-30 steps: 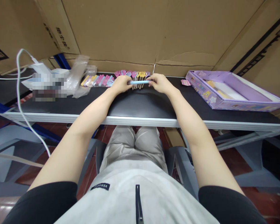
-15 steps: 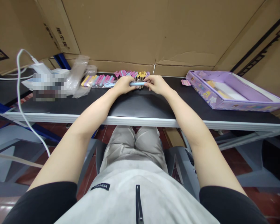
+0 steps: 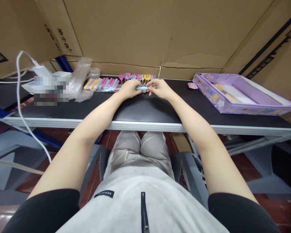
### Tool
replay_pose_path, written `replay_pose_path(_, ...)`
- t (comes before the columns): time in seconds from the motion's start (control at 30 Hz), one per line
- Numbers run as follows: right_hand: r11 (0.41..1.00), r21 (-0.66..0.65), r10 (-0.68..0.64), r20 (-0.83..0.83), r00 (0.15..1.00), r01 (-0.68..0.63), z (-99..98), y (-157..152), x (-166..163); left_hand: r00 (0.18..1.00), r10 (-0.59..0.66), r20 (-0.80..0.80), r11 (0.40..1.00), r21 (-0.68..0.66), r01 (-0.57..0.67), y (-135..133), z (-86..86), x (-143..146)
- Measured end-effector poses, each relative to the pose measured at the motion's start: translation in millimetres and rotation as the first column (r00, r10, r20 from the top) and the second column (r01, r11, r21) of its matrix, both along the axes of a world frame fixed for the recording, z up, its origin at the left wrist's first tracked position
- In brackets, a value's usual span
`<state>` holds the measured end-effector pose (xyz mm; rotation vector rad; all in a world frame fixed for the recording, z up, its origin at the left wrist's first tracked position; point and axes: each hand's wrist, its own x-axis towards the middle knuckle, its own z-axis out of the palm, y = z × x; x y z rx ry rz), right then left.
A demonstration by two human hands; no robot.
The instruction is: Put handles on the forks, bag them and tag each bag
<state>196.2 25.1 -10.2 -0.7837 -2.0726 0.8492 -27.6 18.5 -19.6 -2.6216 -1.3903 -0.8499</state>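
Both my hands meet at the far middle of the black table [image 3: 145,110]. My left hand [image 3: 128,89] and my right hand [image 3: 158,88] are closed on the two ends of a light blue stick-like piece [image 3: 142,88], held level between them. Only a short stretch of it shows between my fingers. Just behind my hands lies a row of small pink, blue and yellow fork-shaped toys [image 3: 135,77]. Left of them is a bunch of pastel handles [image 3: 100,83] on clear plastic.
A purple toy box [image 3: 237,94] lies open at the right of the table. Clear plastic bags [image 3: 81,77], white packets and a white cable [image 3: 20,87] sit at the left. Cardboard boxes [image 3: 147,32] wall the back. My knees are under the table's front edge.
My hands have drawn closer together along the blue piece, so less of it shows between them. My right hand slid left; the left hand barely moved.
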Motion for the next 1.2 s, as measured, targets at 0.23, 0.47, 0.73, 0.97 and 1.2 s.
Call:
replay_pose_path(0.23,0.998,-0.06,-0.004,-0.053,0.999,0.001,-1.9,-1.1,-4.3,1.0,-0.009,-0.013,1.0,0.01,0.009,0.1,-1.4,2.1)
replay_pose_path(0.47,0.997,-0.056,-0.049,0.006,0.999,0.049,-1.4,-1.7,-2.8,0.999,-0.038,-0.019,0.998,0.05,0.039,6.6,-6.0,0.3)
replay_pose_path(0.73,1.0,-0.02,-0.024,0.011,1.0,0.024,-2.7,-2.9,-5.6,0.996,-0.037,-0.079,0.997,0.067,0.042,4.9,-5.5,4.6)
replay_pose_path(0.97,1.0,0.014,-0.008,0.038,0.999,0.008,-5.8,-0.9,-6.6,0.985,-0.049,-0.168,0.995,0.081,0.063,2.0,-3.6,5.2)
replay_pose_path(1.2,0.997,0.082,-0.018,0.059,0.998,0.013,-10.1,0.9,-7.5,0.987,-0.019,-0.16,0.997,0.068,0.031,-0.8,-0.6,5.9)
